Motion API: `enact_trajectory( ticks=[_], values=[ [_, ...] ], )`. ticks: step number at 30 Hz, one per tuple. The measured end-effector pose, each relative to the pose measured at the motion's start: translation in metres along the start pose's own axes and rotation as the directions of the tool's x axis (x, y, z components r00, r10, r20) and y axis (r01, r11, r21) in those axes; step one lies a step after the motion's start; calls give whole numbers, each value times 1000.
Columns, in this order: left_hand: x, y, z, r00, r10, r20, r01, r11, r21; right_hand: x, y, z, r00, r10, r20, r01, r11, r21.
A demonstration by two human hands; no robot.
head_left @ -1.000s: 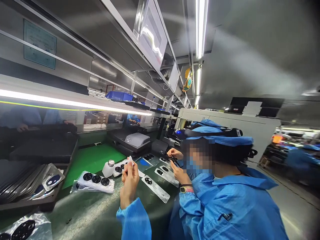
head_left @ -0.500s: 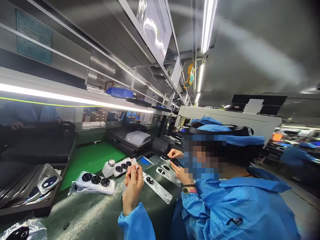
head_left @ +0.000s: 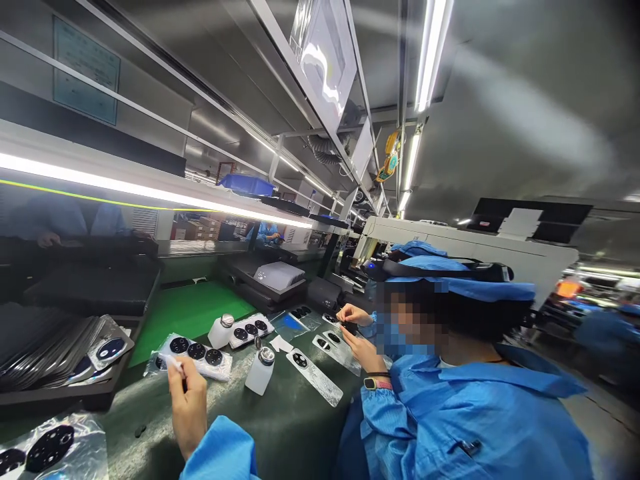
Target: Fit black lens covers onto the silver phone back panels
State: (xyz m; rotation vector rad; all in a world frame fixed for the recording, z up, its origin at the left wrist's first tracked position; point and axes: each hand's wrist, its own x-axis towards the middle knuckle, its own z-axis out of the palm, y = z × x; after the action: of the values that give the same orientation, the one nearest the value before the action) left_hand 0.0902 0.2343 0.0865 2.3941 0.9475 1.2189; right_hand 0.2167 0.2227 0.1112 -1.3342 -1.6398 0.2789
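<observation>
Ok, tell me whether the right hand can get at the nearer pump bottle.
Probably yes: the right hand is raised just left of the pump bottle, with only bare bench between them, though it is pinching a white swab.

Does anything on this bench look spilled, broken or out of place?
Nothing stands out. The near dispenser bottle and the far dispenser bottle stand upright, no spill shows, the back cover lies flat on the bench, and the hand pinches a small white piece.
</observation>
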Motion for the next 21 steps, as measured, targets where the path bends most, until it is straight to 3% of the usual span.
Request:
enact_trajectory(
  ticks=[4, 8, 13, 21],
  values=[
    [-11, -27, -22, 995, -45, -87, 66, 965, 252, -6, -25, 36, 992, -43, 117, 39, 998, 39],
    [-15, -38, -31, 996, -39, -76, 68, 902, 427, -12, -43, 60, 970, -87, 226, 70, 994, 82],
    [-35, -37, -35, 999, 41, 10, -40, 859, 511, -29, -50, 62, 940, -116, 320, 86, 991, 107],
    [-52, -30, -39, 991, 129, 17, -118, 836, 535, -54, -55, 69, 953, -135, 272, 114, 989, 94]
  ],
)
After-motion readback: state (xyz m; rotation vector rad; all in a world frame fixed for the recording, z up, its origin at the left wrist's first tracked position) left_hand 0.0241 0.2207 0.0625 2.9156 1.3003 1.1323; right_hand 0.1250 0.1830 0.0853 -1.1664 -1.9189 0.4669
